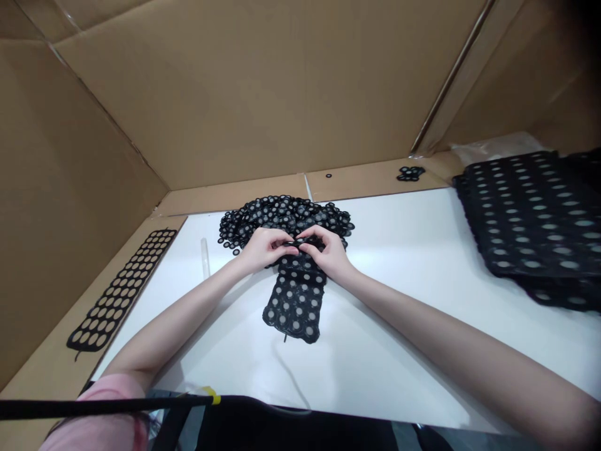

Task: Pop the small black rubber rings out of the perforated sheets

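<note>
Both my hands meet at the far end of a black perforated sheet (295, 307) lying on the white table. My left hand (268, 247) pinches the sheet's edge from the left, thumb and fingers pressed together. My right hand (327, 252) pinches the same edge from the right, its fingertips close to the left ones. The sheet has rows of round pale holes and a small tail at its near end. Just behind my hands is a heap of small black rings (282, 213). The exact part between my fingertips is partly hidden.
A stack of black perforated sheets (530, 219) lies at the right, beside clear plastic. Another perforated strip (124, 285) rests on cardboard at the left. A translucent stick (205, 257) lies left of the heap. Black scraps (410, 173) and a loose ring (328, 176) sit near the cardboard wall (282, 94).
</note>
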A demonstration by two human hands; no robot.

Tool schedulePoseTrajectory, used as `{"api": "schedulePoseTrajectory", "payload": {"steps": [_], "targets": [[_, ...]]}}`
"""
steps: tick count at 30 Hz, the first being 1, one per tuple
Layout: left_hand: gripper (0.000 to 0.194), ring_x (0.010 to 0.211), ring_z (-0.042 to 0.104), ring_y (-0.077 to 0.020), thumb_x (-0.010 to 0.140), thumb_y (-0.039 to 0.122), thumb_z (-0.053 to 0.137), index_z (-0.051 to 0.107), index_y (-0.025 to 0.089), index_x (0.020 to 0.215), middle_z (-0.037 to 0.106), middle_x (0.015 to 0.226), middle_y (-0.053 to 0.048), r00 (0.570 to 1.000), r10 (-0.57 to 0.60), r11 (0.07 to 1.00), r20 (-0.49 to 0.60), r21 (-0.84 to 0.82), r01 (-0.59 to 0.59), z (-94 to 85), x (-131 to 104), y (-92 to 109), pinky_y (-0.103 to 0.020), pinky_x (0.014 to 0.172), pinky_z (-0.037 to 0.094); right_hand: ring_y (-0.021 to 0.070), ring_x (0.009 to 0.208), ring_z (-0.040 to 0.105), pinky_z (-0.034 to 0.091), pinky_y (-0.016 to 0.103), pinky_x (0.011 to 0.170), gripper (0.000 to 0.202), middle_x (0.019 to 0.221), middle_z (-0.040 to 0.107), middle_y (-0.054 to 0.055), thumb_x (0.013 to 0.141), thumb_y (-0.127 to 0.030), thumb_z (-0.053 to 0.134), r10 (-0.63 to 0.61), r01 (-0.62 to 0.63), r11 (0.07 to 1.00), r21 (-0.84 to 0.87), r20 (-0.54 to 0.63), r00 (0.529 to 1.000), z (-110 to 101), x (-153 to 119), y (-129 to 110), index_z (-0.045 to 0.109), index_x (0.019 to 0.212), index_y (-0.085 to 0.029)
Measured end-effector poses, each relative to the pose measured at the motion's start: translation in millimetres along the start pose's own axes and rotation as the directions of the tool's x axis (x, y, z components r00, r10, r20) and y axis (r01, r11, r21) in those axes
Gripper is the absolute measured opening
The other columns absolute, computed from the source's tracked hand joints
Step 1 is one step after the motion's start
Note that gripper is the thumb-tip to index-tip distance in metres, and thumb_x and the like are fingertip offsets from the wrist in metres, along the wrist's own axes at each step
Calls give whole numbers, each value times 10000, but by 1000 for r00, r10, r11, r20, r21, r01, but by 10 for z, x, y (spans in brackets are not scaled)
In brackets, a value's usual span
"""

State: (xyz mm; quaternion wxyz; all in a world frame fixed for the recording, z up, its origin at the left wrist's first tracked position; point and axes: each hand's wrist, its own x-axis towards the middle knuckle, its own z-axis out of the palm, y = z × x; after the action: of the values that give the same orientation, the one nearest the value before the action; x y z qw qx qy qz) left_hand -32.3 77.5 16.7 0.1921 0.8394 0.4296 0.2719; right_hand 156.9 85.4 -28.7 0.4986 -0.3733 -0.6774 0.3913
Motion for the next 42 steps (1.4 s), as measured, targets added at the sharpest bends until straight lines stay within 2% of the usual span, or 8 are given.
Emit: {"api": "schedulePoseTrajectory", "payload": {"steps": [5,9,16,26,31,34,38,42], "targets": [[298,565,557,-91,857,418,624,727,143,806,685,692,-23,997,54,997,-52,64,-51,74,-30,9,-191,568,400,207,797,622,473,359,783,91,815,684,47,721,-218,599,6,-6,1000,-22,2,1000,7,0,10,641,793,-182],[304,562,553,-94,897,396,576,722,140,818,661,673,-25,986,144,979,-89,156,-129,108,-64,62,-196,555,395,202,790,617,475,356,788,76,784,680,28,695,-198,594,18,-18,1000,-4,-7,1000,3,13,7,637,757,-197],[343,606,570,-116,952,382,477,695,140,843,635,690,-38,966,236,920,-102,342,-189,202,-121,70,-214,557,403,200,790,621,475,356,796,121,794,686,25,678,-172,567,31,-31,999,19,-7,999,18,3,26,646,766,-200],[345,598,536,-122,972,257,395,647,149,763,590,648,-25,923,364,795,-124,559,-238,271,-149,123,-234,550,385,200,822,615,471,351,822,124,791,680,10,635,-166,579,72,-72,992,104,5,997,1,0,-60,651,728,-203],[347,612,522,-137,965,186,341,629,145,777,560,655,-30,944,323,775,-68,592,-222,309,-178,143,-256,563,387,197,808,606,476,347,802,153,780,670,2,601,-146,568,99,-99,987,129,5,995,6,-3,-63,658,709,-207],[366,618,529,-134,980,259,366,627,144,752,561,653,-33,958,280,804,-59,560,-200,300,-172,170,-251,566,385,195,800,609,476,346,800,149,777,672,2,604,-149,570,98,-96,987,125,-3,995,0,-3,-53,660,710,-204],[415,616,555,-123,962,431,428,661,147,769,601,679,-35,980,199,891,-25,420,-170,162,-127,239,-236,567,387,203,789,619,470,353,797,78,763,686,8,651,-201,608,68,-68,995,76,-1,998,-18,-8,-57,657,713,-206],[391,656,594,-123,970,358,407,687,143,801,640,722,-44,987,161,927,-23,347,-143,-38,-63,278,-222,598,408,203,755,620,476,346,755,55,747,686,13,706,-259,635,22,-22,1000,5,3,1000,-15,-27,-90,646,725,-208]]}}
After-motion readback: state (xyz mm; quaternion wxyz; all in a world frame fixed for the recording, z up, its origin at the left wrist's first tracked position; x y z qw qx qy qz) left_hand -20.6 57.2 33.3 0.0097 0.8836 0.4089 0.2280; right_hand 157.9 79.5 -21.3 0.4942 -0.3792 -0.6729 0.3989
